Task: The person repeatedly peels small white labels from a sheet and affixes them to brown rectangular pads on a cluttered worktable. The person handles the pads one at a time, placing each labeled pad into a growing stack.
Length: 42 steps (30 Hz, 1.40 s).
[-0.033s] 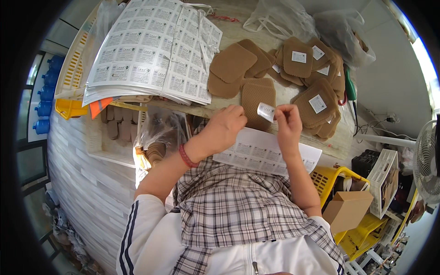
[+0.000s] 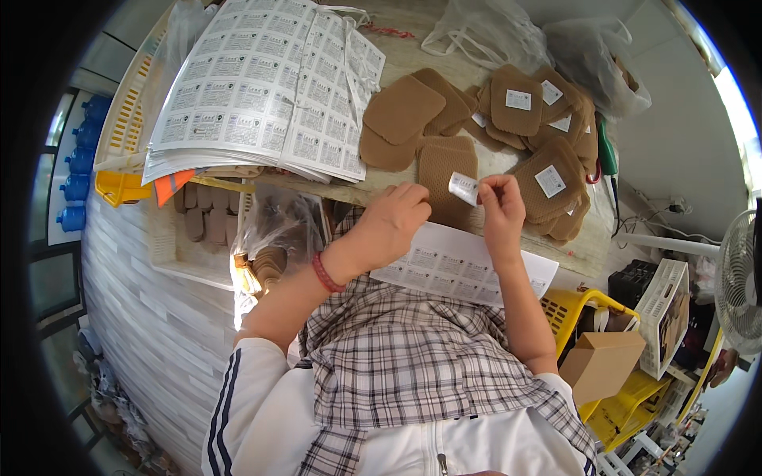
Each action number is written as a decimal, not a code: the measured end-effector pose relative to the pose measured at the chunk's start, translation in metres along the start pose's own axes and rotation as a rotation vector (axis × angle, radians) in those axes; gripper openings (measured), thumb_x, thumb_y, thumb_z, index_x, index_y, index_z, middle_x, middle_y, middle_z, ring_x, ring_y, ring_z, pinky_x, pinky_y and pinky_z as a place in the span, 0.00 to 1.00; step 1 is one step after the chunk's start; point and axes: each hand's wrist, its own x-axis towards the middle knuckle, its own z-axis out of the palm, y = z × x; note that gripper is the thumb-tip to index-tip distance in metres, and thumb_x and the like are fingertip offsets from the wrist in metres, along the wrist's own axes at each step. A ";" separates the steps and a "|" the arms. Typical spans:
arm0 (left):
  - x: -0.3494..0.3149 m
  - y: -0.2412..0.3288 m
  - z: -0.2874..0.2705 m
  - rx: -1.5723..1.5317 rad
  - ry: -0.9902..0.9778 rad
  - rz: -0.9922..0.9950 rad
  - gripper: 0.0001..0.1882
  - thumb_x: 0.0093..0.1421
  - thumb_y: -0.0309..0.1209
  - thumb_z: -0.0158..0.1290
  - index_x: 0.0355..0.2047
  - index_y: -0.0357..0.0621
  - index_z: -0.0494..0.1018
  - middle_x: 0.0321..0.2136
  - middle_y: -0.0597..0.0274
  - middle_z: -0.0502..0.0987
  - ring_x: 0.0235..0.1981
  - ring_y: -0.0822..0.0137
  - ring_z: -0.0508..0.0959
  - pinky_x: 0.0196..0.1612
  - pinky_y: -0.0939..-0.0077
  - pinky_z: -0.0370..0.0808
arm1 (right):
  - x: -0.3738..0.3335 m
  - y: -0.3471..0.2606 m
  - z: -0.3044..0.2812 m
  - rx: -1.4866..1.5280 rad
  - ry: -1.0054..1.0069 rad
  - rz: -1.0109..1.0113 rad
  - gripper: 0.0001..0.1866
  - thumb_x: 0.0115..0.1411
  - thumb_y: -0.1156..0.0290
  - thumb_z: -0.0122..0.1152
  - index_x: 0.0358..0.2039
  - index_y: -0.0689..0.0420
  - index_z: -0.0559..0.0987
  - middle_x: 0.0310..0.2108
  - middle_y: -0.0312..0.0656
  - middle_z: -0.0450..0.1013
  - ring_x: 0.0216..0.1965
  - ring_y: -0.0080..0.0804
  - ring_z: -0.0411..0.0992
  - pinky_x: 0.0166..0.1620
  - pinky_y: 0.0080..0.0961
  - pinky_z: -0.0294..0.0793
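Note:
My right hand (image 2: 502,210) pinches a small white printed sticker (image 2: 463,189) by its right end, above a brown textured pad (image 2: 446,168). The sticker's left end curls up a little. At the pad's near left edge, my left hand (image 2: 391,216) has its fingers curled together; what they grip, if anything, is hidden. A strip of a white sticker sheet (image 2: 444,266) lies under and between my hands, reaching over my lap. To the right rest brown pads with stickers on them (image 2: 548,181), and beyond them more stickered pads (image 2: 516,99).
Plain brown pads (image 2: 403,109) lie further left on the table (image 2: 381,189). A thick stack of sticker sheets (image 2: 254,87) covers the left side. Clear plastic bags (image 2: 486,32) sit at the back. A green-handled tool (image 2: 606,147) is at the right edge, with a yellow basket (image 2: 565,305) below.
My right hand and the sticker have shifted very slightly to the right. My left hand has moved slightly right and nearer to me.

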 end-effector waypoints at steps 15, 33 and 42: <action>-0.001 -0.002 0.022 0.074 0.049 0.016 0.08 0.54 0.17 0.48 0.35 0.29 0.72 0.52 0.39 0.74 0.58 0.43 0.73 0.64 0.51 0.68 | 0.027 0.020 0.012 -0.442 -0.001 0.016 0.03 0.65 0.75 0.62 0.37 0.59 0.77 0.29 0.40 0.78 0.30 0.28 0.75 0.38 0.26 0.75; 0.009 0.002 0.015 0.050 0.040 -0.014 0.04 0.53 0.18 0.49 0.31 0.31 0.72 0.58 0.38 0.71 0.55 0.44 0.73 0.59 0.53 0.69 | 0.028 0.019 0.016 -0.555 0.000 0.006 0.04 0.63 0.73 0.63 0.36 0.57 0.77 0.31 0.44 0.78 0.33 0.41 0.78 0.38 0.34 0.76; 0.006 0.000 0.023 0.115 0.028 0.016 0.07 0.54 0.19 0.49 0.33 0.30 0.73 0.55 0.38 0.73 0.58 0.45 0.72 0.62 0.52 0.66 | 0.026 0.016 0.018 -0.647 -0.013 -0.095 0.05 0.61 0.74 0.63 0.37 0.56 0.76 0.32 0.44 0.76 0.33 0.41 0.77 0.36 0.34 0.76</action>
